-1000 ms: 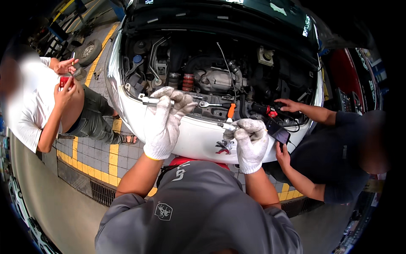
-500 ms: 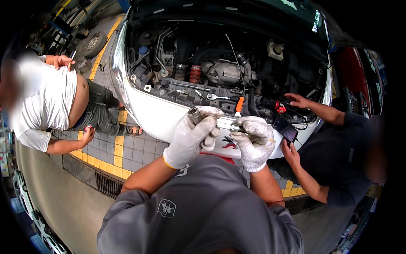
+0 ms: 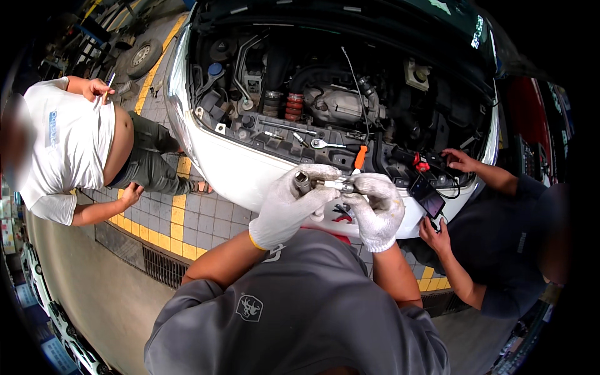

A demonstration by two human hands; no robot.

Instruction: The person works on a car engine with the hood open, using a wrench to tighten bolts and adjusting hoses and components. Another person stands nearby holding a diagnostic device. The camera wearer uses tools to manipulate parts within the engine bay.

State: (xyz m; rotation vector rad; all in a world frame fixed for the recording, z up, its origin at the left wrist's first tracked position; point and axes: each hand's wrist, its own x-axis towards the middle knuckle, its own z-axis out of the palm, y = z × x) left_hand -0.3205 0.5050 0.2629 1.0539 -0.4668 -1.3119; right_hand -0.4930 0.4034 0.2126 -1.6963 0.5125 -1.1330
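Observation:
Both my hands wear white knit gloves and are raised in front of the white car's front edge. My left hand is closed around a metal socket, whose open end faces up. Between my hands lies a small white and metal spark plug. My right hand pinches its metal end, while the fingers of my left hand meet the other end. The glove fingers hide part of both pieces.
Beyond my hands is the open engine bay. On its front panel lie a ratchet, an orange-handled tool and a long bar. At right a co-worker holds a dark-screened device; another person stands at left.
The socket in my left hand has tipped, so its open end shows more fully. My hands stay together around the spark plug. The left person's lower hand has turned.

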